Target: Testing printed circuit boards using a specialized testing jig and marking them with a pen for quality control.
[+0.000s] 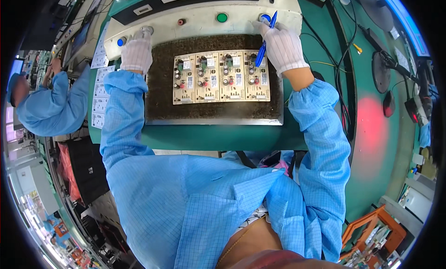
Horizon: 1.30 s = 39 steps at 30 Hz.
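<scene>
1. Left hand (136,53), gloved, rests curled on a knob (147,30) at the control panel's (200,19) left end.
2. Right hand (283,47), gloved, pinches a blue pen (265,40), its tip over the rightmost board.
3. Circuit board panel (221,77) lies mid-fixture on the dark bed (158,101), at the green worktop's (371,129) far edge.

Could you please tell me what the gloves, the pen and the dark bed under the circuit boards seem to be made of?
Gloves on the left hand and right hand: apparently white knit fabric, matte, with ribbed cuffs. Pen: probably blue plastic, smooth and slightly glossy. Bed under the circuit board panel: dark, speckled and rough, perhaps foam or a pin field; unclear.
</scene>
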Each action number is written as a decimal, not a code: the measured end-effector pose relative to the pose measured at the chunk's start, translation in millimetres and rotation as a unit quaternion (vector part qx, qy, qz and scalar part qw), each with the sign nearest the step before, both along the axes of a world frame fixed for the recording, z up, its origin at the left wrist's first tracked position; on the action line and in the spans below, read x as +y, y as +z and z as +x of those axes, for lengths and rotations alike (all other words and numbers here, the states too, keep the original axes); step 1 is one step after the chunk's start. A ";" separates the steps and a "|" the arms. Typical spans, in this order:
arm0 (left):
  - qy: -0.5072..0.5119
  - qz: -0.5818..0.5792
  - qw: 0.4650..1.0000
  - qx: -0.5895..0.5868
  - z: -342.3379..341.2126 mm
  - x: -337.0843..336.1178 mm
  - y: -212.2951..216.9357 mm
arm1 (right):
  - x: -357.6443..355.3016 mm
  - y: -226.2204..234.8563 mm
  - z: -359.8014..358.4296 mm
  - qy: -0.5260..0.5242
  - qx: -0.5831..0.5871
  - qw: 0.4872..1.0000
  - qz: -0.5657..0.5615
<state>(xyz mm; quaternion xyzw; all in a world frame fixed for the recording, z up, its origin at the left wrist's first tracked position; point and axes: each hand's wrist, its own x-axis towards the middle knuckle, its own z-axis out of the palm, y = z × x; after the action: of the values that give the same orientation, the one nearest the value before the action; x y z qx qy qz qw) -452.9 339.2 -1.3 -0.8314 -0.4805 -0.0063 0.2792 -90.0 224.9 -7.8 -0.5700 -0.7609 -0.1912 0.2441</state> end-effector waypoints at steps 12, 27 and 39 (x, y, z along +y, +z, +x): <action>0.020 -0.004 1.000 -0.006 3.6 -11.5 8.9 | -6.9 23.6 -11.2 -0.015 0.022 0.997 -0.075; -0.182 0.006 0.787 -0.590 111.1 -143.6 -18.7 | -166.6 88.6 23.4 -0.064 0.158 0.985 -0.006; -0.278 -0.690 -0.002 -0.668 441.6 -371.7 57.3 | -440.9 123.6 101.6 -0.395 0.163 0.903 0.039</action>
<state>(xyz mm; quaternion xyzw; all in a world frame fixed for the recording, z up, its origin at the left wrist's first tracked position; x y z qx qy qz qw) -11.3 -32.4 56.1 0.3200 -0.0412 0.3013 0.8973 11.7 -216.0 115.8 -0.8370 -0.4151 -0.2060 0.2910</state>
